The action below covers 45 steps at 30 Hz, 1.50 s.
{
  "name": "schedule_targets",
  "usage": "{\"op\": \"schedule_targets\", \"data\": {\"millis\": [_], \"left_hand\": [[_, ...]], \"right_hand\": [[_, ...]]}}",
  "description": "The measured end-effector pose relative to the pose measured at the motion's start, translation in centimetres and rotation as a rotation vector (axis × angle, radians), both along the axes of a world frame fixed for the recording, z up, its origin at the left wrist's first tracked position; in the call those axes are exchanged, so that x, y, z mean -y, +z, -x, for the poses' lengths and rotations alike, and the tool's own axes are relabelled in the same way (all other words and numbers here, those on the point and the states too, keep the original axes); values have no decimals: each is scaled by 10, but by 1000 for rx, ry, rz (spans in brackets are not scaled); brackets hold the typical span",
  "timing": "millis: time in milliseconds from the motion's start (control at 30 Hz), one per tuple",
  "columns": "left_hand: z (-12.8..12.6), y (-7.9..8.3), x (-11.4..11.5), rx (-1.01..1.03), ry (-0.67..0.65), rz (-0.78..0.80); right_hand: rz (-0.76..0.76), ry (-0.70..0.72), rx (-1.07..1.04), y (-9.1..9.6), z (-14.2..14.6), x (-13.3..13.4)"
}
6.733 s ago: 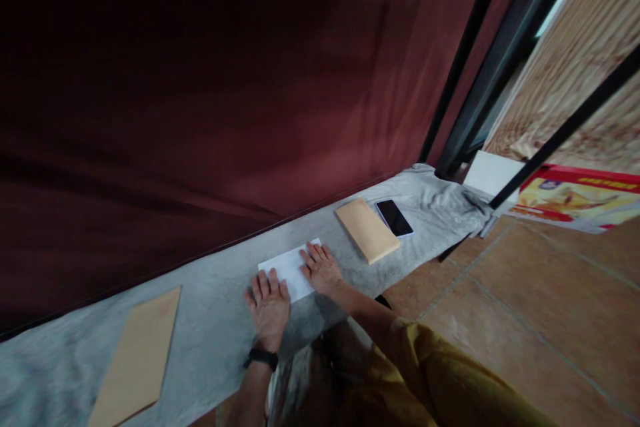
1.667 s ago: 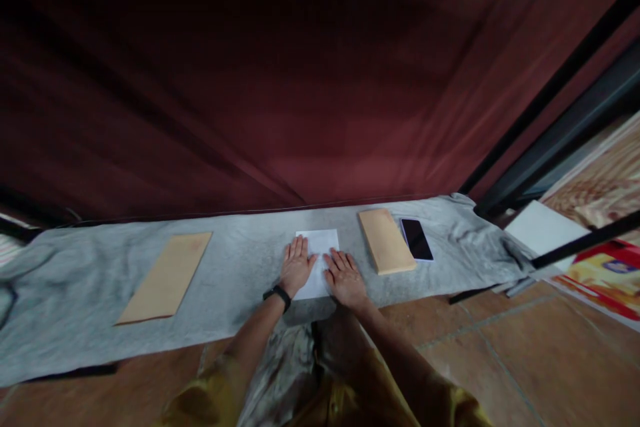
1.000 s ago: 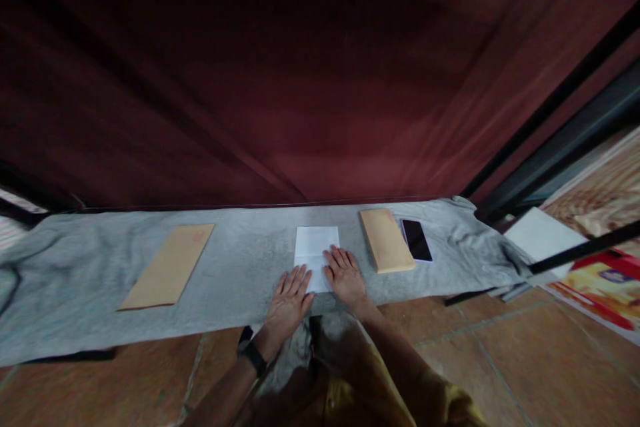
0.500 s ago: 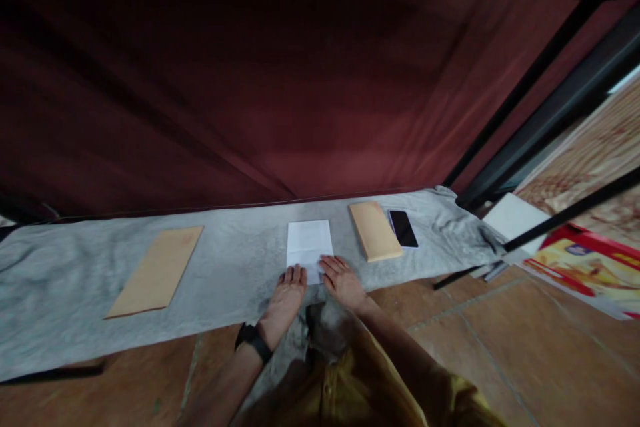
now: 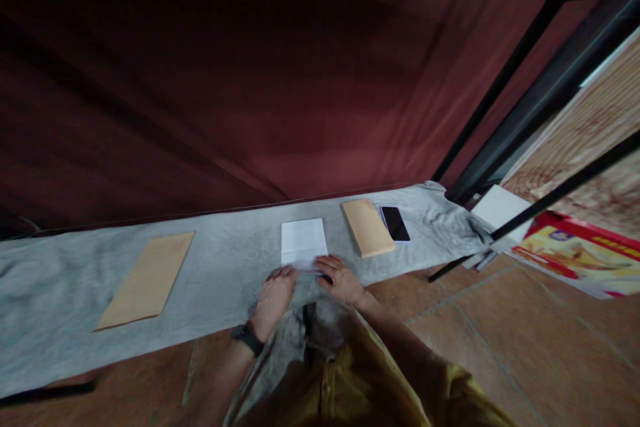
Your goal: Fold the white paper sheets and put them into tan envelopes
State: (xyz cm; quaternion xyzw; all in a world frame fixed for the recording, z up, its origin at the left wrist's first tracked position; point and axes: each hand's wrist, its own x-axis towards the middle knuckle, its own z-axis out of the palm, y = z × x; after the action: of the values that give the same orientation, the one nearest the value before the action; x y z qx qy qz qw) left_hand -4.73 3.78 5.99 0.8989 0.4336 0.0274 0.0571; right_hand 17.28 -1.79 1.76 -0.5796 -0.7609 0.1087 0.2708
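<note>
A white sheet of paper with faint crease lines lies on the grey cloth in front of me. My left hand, with a black watch on its wrist, pinches the sheet's near left corner. At the near right corner my right hand has its fingers bent over the paper's edge. The near strip of the sheet looks raised or turned up between both hands, slightly blurred. To the right lies a stack of brown envelopes; a single brown envelope lies flat at the left.
A dark-screened phone sits beside the envelope stack. The grey cloth covers a long narrow surface. Behind it hangs a dark red curtain. At the right are black metal bars and a red and yellow box on the tiled floor.
My hands lay flatter on the sheet's near part before; now the fingers are bent at its near corners and that edge is drawn up. The whole view has shifted slightly.
</note>
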Motion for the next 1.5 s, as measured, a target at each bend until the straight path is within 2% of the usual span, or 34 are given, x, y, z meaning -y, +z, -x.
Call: {"op": "schedule_targets", "data": {"millis": [100, 233, 367, 433, 533, 700, 933, 1067, 1300, 1500], "left_hand": [[10, 3, -6, 77, -4, 59], [20, -6, -12, 292, 36, 166], [29, -21, -24, 588, 179, 247], [31, -25, -31, 647, 262, 298], [31, -26, -39, 634, 325, 333], [20, -24, -46, 589, 398, 303], [4, -14, -54, 416, 535, 262], [-6, -8, -54, 306, 600, 233], [-16, 2, -54, 196, 644, 198], [-20, 9, -59, 146, 640, 174]], "right_hand": [[-18, -65, -116, -3, -2, -4], [-16, -99, -215, -4, -5, -10], [-25, -170, -177, -6, -6, -14], [-19, -212, -160, -8, -6, -16], [-11, -264, -133, -11, -5, -18], [-24, -375, -118, -12, -1, -26], [88, -556, 39, -7, 9, -39], [95, -596, 107, -6, 11, -46], [-52, -617, 149, -10, 9, -59], [-20, -619, 195, -10, 8, -68]]}}
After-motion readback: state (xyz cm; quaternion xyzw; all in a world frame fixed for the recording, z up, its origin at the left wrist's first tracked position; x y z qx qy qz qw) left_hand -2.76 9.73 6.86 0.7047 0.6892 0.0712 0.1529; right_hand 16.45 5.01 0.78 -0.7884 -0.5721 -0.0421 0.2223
